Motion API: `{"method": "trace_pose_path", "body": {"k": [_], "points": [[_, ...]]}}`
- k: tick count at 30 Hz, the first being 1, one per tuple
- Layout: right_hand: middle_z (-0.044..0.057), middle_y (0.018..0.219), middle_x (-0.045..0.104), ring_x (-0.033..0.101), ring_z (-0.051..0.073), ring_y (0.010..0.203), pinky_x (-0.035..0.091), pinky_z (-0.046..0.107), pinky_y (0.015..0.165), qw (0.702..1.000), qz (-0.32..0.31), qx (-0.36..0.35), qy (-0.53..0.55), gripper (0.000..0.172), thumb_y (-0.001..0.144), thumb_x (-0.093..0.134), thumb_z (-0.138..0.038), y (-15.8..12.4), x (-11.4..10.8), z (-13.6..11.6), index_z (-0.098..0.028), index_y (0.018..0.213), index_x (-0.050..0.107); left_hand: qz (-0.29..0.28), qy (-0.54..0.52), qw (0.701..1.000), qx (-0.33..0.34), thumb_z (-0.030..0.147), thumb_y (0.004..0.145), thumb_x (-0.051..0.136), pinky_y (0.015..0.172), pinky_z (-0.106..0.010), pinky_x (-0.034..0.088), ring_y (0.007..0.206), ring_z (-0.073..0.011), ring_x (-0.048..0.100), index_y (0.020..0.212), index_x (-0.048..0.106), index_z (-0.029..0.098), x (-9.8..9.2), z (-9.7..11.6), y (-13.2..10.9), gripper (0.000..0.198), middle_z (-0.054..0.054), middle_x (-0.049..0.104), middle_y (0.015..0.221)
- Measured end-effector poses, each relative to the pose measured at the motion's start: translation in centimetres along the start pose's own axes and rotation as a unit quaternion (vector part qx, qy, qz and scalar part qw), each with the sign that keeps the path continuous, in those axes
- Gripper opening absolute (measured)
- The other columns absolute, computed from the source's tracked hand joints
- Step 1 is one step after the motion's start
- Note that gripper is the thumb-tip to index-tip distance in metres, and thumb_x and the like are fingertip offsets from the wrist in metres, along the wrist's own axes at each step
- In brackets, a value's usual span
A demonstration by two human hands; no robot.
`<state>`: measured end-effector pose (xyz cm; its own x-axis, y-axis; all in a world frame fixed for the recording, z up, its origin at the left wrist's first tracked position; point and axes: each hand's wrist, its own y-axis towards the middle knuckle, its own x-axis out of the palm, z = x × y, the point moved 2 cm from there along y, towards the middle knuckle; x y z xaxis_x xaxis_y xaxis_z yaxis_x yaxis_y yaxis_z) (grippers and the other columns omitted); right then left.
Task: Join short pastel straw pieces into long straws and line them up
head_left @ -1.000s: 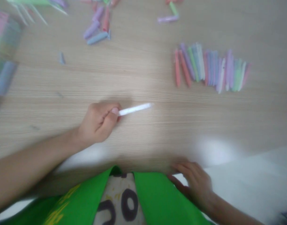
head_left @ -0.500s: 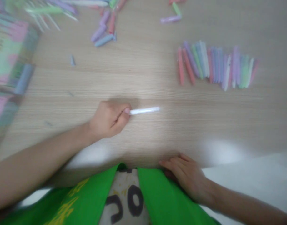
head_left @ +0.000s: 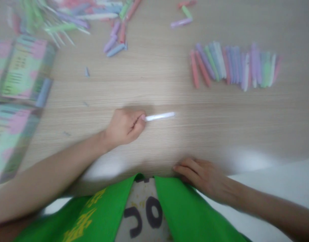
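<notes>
My left hand [head_left: 125,126] is closed on one end of a thin white stick [head_left: 160,116], which lies nearly level on the wooden table [head_left: 154,87] and points right. My right hand [head_left: 203,177] rests at the table's near edge, fingers stretched and lying flat against the green garment [head_left: 174,208], holding nothing. A tidy row of pastel sticks [head_left: 234,65] in red, purple, green, blue and white lies far right of the white stick.
Loose pastel sticks and caps [head_left: 116,37] are scattered at the back centre and back left [head_left: 58,20]. A few more lie at the top [head_left: 183,16]. Colourful printed boxes [head_left: 18,90] stand at the left edge, blurred.
The view has shifted, so the boxes at the left show more. My right hand has slid left and up along the table edge. My left hand keeps its hold on the white stick.
</notes>
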<state>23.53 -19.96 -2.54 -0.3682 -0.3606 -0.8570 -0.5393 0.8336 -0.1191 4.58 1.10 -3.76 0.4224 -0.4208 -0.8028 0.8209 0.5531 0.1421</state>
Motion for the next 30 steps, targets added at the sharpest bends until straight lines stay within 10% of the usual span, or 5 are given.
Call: {"method": "trace_pose_path", "body": {"k": [10,16,22,30], "points": [[0.010,0.086,0.063,0.059,0.018,0.062,0.048,0.030,0.058,0.986,0.010,0.052,-0.157,0.025,0.085,0.034,-0.001,0.7,2.0,-2.4,-0.015,0.092,0.054,0.005,0.001,1.000,-0.009,0.028,0.093,0.031,0.051,-0.026,0.030,0.048,-0.0114,0.043,0.064,0.048,0.017,0.4,-0.2,-0.1,0.035,0.000,0.046,0.051],[0.000,0.062,0.059,0.051,0.011,0.036,0.032,0.023,0.038,0.961,0.126,0.228,-0.097,0.015,0.090,0.035,-0.013,1.4,-4.0,0.2,-0.022,0.085,0.045,0.033,-0.062,0.995,-0.076,0.030,0.096,0.025,0.054,-0.026,0.030,0.051,-0.0117,0.042,0.065,0.044,0.018,0.8,-0.2,-0.1,0.038,0.001,0.044,0.054],[0.004,0.063,0.059,0.058,0.017,0.057,0.035,0.026,0.053,0.948,0.158,0.274,-0.037,0.016,0.092,0.038,-0.023,11.0,-10.8,7.9,-0.020,0.082,0.050,0.166,-0.202,0.951,-0.167,0.036,0.097,0.023,0.055,-0.026,0.028,0.052,-0.0113,0.038,0.061,0.039,0.019,1.0,-1.1,0.1,0.043,0.003,0.037,0.053],[-0.005,0.045,0.035,0.038,0.010,0.047,0.029,0.028,0.055,0.884,0.280,0.287,0.238,0.031,0.071,0.050,-0.001,25.5,-6.0,9.4,-0.021,0.051,0.038,0.334,-0.328,0.861,-0.200,0.038,0.095,0.022,0.062,-0.027,0.033,0.060,-0.0123,0.040,0.060,0.041,0.018,0.3,-3.1,0.2,0.044,0.002,0.038,0.056]]}}
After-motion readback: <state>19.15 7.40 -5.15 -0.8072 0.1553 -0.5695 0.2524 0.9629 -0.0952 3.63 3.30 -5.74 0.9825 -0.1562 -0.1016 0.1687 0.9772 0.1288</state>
